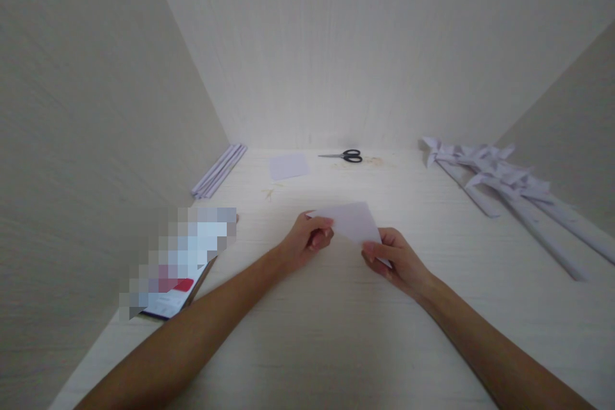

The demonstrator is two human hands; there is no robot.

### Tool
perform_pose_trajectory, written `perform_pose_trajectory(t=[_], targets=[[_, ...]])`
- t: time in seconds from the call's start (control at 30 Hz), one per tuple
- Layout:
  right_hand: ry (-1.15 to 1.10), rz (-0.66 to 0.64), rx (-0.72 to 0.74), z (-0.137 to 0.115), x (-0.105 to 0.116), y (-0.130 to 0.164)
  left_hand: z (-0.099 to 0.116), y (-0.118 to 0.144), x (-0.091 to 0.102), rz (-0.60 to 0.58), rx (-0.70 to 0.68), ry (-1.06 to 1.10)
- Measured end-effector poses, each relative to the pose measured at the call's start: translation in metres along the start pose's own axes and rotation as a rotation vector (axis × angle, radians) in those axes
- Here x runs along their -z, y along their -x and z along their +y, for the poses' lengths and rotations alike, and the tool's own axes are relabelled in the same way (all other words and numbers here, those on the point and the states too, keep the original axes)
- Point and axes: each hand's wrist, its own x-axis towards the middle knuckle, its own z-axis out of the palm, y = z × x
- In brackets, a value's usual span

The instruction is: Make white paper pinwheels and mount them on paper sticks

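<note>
A white sheet of paper [353, 221] is held between my two hands, a little above the table. My left hand [310, 237] pinches its left corner with thumb and fingers. At the lower right corner, my right hand [389, 259] grips the sheet, thumb on top and fingers beneath. Beyond the hands, a second flat piece of paper [289, 167] lies on the table, with black-handled scissors [348, 155] to its right.
Several rolled paper sticks [220, 171] lie at the back left. Paper pinwheels [509, 182] on paper sticks are piled at the right. A lit, partly blurred phone or tablet [180, 285] rests beside my left forearm. Walls enclose the table [307, 346] at left, back and right.
</note>
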Motion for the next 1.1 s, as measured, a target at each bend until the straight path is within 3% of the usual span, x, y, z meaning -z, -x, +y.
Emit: perform_pose_trajectory(t=[0.23,0.4,0.57,0.7,0.8,0.97,1.1], targets=[[-0.099,-0.019,0.057,0.0,0.0,-0.001,0.007,0.0,0.01,0.031,0.057,0.371],[-0.165,0.017,0.108,-0.001,0.004,-0.003,0.01,0.0,0.017,0.015,-0.034,0.546],[-0.129,-0.042,0.077,0.002,0.004,-0.005,0.001,0.001,0.007,-0.102,0.024,0.244],[-0.064,-0.1,-0.049,0.003,0.001,-0.005,-0.01,0.002,-0.002,-0.015,0.063,-0.039],[-0.135,-0.019,-0.027,0.0,0.001,-0.007,-0.01,0.002,-0.003,0.063,0.091,-0.094],[-0.314,0.199,0.091,-0.004,0.0,-0.012,-0.007,0.001,-0.006,0.185,0.014,-0.116],[-0.22,0.218,0.056,0.002,-0.01,-0.012,-0.012,0.002,-0.011,0.184,0.007,-0.249]])
